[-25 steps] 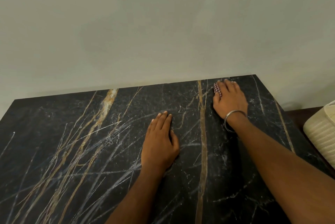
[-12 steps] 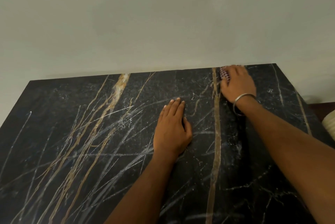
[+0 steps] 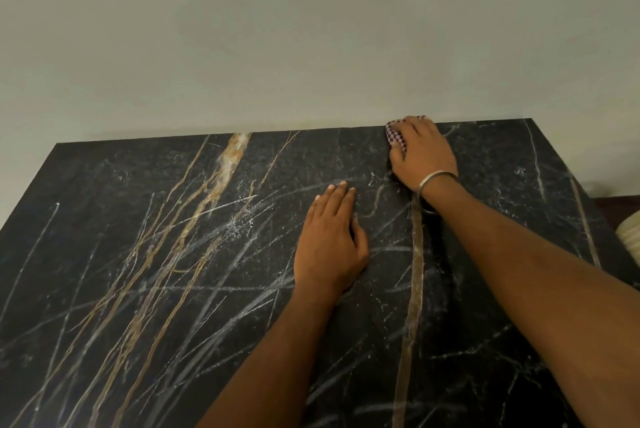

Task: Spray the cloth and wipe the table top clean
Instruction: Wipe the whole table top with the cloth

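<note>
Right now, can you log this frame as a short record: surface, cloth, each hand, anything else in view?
surface: dark marble-patterned table top with gold and white veins, set against a plain wall
cloth: checked cloth at the far edge of the table, mostly hidden under the right hand
right hand: right hand presses the cloth to the table; metal bangle on the wrist
left hand: left hand rests flat on the table, fingers straight, holding nothing
other: pale ribbed object at the right edge, cut off
spray bottle: not in view
</note>
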`<action>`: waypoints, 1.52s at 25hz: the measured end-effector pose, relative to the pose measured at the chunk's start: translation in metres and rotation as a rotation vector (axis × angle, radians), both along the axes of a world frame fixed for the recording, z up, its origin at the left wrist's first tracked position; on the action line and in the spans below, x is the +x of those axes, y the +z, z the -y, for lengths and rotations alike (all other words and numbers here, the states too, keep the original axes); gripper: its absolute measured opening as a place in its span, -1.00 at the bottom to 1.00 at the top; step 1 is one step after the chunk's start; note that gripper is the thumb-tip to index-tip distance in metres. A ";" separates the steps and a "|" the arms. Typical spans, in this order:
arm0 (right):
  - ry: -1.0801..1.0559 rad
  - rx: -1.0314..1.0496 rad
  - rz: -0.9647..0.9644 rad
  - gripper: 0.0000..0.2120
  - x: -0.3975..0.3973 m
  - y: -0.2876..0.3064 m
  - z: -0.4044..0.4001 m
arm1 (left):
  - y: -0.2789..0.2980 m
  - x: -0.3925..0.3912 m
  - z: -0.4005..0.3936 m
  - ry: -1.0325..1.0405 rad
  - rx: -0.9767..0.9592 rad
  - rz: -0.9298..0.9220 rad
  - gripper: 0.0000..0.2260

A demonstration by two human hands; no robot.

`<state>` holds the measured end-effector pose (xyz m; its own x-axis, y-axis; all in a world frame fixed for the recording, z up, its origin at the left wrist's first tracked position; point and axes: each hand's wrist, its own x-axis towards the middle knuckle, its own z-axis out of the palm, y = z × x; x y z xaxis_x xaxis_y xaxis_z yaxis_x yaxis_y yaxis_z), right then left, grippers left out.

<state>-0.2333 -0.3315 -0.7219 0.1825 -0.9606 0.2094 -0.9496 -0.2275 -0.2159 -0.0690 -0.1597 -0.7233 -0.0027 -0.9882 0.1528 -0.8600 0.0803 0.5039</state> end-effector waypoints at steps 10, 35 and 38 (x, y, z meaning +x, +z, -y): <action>-0.071 0.025 -0.069 -0.55 0.038 -0.001 -0.001 | 0.000 -0.001 0.001 0.012 -0.004 0.014 -0.51; -0.090 -0.001 -0.069 -0.53 0.062 -0.002 -0.034 | 0.001 0.094 -0.014 0.032 0.021 0.021 -0.55; -0.109 0.021 -0.062 -0.53 0.095 0.000 -0.047 | 0.000 0.134 -0.019 0.089 0.035 0.060 -0.55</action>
